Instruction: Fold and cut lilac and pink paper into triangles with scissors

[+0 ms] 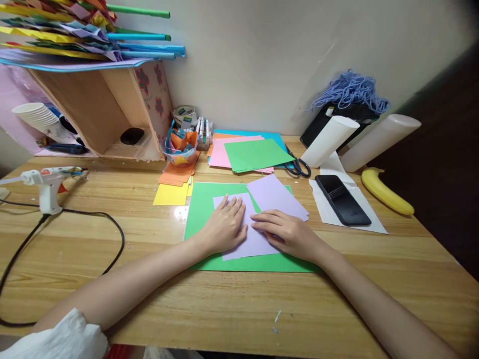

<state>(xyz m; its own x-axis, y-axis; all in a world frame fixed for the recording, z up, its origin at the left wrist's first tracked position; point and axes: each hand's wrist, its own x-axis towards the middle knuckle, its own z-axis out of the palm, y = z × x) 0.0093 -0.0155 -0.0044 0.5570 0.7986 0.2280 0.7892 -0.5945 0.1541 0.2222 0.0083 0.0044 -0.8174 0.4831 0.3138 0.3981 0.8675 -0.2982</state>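
A lilac paper sheet [251, 239] lies on a large green sheet [202, 207] in the middle of the wooden table [149, 294]. My left hand [224, 225] rests flat on the lilac sheet, fingers stretched out together. My right hand [288, 232] lies flat on the same sheet's right part, fingers pointing left, almost touching the left hand. A second lilac sheet [277, 195] lies just behind my right hand, partly overlapping the green one.
A stack of coloured papers [254, 153], black scissors [297, 165], a phone [342, 199] on white paper, a banana [385, 192], two white rolls [329, 139] at the right. A glue gun [48, 184] with a black cord [112, 234] at the left. A bowl of scraps [181, 147].
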